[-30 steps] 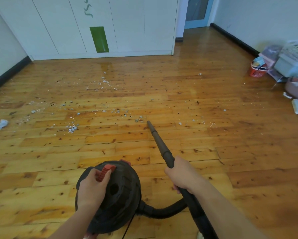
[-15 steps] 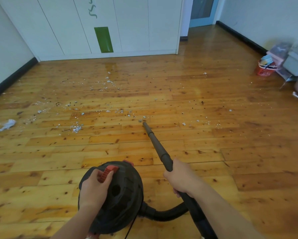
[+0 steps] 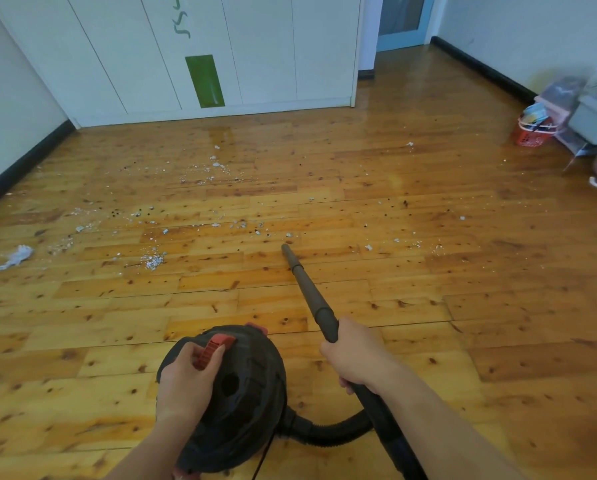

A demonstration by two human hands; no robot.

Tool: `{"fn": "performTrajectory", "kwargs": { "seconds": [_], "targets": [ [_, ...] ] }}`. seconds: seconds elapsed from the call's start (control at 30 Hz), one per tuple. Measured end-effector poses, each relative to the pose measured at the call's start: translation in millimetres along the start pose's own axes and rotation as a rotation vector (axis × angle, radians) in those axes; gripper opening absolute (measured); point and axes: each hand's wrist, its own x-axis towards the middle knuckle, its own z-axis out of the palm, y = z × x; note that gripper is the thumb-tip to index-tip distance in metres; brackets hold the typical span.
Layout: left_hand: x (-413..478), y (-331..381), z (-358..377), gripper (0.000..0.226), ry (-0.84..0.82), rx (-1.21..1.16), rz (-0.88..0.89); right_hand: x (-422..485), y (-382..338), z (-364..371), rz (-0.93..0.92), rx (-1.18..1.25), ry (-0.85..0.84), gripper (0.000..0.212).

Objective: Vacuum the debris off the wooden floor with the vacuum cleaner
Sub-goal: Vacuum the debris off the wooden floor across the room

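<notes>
Left hand (image 3: 186, 379) sits nearest, fingers curled over the red plastic handle (image 3: 214, 348) on top of the round black canister vacuum cleaner (image 3: 248, 400). The canister stands on the knotty wooden plank floor (image 3: 498, 341) just in front of the person. Right hand (image 3: 354, 358) is wrapped around the dark rigid suction tube (image 3: 307, 289), where the ribbed black hose (image 3: 328, 434) loops back to the canister. The tube slants forward, its open tip (image 3: 285, 248) low over the boards, just short of a band of pale crumbs and dark specks (image 3: 153, 261) running across the room. A crumpled white paper scrap (image 3: 16, 256) lies far left, and a red basket (image 3: 532, 133) stands by the right wall. The narrow tip likely covers little per pass, so strips could be missed. The paper scrap may block the mouth, and dragging the canister forward could scatter crumbs or snag the hose.
</notes>
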Motion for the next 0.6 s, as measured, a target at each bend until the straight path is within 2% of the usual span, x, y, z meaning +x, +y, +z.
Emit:
{"fn": "performTrajectory", "kwargs": {
  "seconds": [0.4, 0.6],
  "targets": [
    [-1, 2, 0, 0.029, 0.013, -0.005, -0.002, 18, 4, 0, 0.041, -0.027, 0.121, 0.024],
    [0, 1, 0, 0.029, 0.015, -0.004, 0.000, 24, 3, 0, 0.059, 0.003, 0.123, 0.027]
  ]
}}
